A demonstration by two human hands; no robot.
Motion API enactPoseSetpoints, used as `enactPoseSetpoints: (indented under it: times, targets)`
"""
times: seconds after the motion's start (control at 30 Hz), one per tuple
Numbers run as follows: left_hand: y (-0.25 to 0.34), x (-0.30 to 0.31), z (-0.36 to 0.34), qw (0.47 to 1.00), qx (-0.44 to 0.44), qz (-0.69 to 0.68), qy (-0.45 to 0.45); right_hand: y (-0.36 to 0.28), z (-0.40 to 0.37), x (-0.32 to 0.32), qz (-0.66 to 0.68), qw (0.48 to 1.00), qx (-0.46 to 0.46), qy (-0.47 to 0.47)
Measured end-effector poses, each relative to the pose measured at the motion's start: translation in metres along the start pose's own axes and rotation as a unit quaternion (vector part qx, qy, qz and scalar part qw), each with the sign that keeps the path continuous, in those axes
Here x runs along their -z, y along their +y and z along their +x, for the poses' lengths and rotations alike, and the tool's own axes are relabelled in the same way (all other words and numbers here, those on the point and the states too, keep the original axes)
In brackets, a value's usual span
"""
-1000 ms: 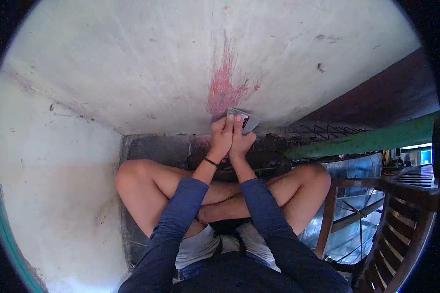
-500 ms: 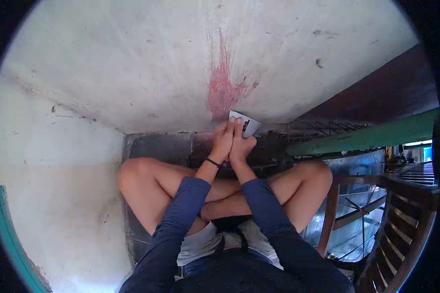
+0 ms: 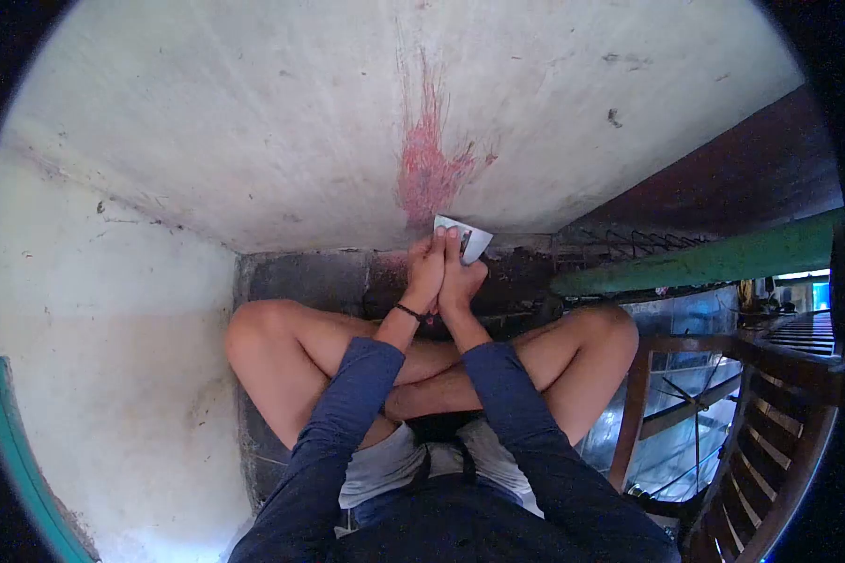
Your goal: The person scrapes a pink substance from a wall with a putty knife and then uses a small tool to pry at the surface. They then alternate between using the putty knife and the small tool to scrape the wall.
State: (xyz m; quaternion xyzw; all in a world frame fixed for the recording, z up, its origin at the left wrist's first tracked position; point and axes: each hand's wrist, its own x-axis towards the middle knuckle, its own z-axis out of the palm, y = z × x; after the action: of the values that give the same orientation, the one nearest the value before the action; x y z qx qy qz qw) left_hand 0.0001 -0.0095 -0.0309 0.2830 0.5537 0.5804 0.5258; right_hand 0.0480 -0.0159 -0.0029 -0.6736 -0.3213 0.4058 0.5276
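Around: rough whitewashed concrete wall [image 3: 253, 122] dead ahead, with a splashed red paint stain [image 3: 427, 169] on it just above my hands. A dark grimy concrete strip [image 3: 300, 280] runs along the wall's foot. A green painted beam [image 3: 714, 263] is off to the right, a brown slatted wooden railing [image 3: 779, 394] sits past my right knee, and a teal edge [image 3: 5, 441] is far left.
In the way: my own fingers cover the tool's handle, so only the blade shows.
Counts: one scraper, one stain, two hands, two dark blue long sleeves [image 3: 347, 403], one thin black wristband [image 3: 405, 311] on my left wrist, two bare knees with shins crossed.
Scraper: flat pale-grey scraper [image 3: 474, 240]. The blade sticks out above my fingertips, tilted right, at the stain's lower end and just above the dark strip. Cannot tell if it touches the wall.
Left hand [image 3: 425, 267]: fingers up, curled round the handle, pressed against the right hand.
Right hand [image 3: 462, 277]: same pose, just under the blade.
Grip: hands together, both clamped on the scraper.
Arms: both forearms reach forward over my shins and converge at the wrists.
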Motion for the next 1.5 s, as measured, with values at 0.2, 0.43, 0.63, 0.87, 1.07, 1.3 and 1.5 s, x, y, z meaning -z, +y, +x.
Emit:
enactPoseSetpoints:
  times: [0.2,0.43,0.63,0.87,1.07,1.3,1.5]
  targets:
    - [-0.002,0.01,0.004,0.997,-0.006,0.079,-0.018,0.001,-0.002,0.0,-0.018,1.0,-0.013,0.003]
    - [0.004,0.007,0.001,0.998,0.007,0.062,-0.012,0.006,-0.001,0.001,-0.004,1.0,-0.01,-0.005]
    - [0.026,0.001,-0.003,0.996,-0.064,0.046,-0.046,-0.013,-0.002,0.0,0.026,0.997,0.066,0.001]
    - [0.037,-0.006,-0.002,0.988,-0.132,0.077,-0.033,0.005,0.017,-0.01,0.026,0.991,0.123,0.039]
    - [0.021,-0.003,0.015,0.99,-0.109,0.052,-0.071,-0.004,0.019,-0.005,0.039,0.996,0.074,0.008]
    - [0.015,-0.001,0.006,0.996,-0.087,0.011,-0.035,-0.016,0.003,-0.001,0.0,0.999,0.046,0.002]
    - [0.016,0.006,0.002,0.995,-0.073,0.062,-0.009,0.004,0.01,-0.011,0.024,0.998,0.06,-0.003]
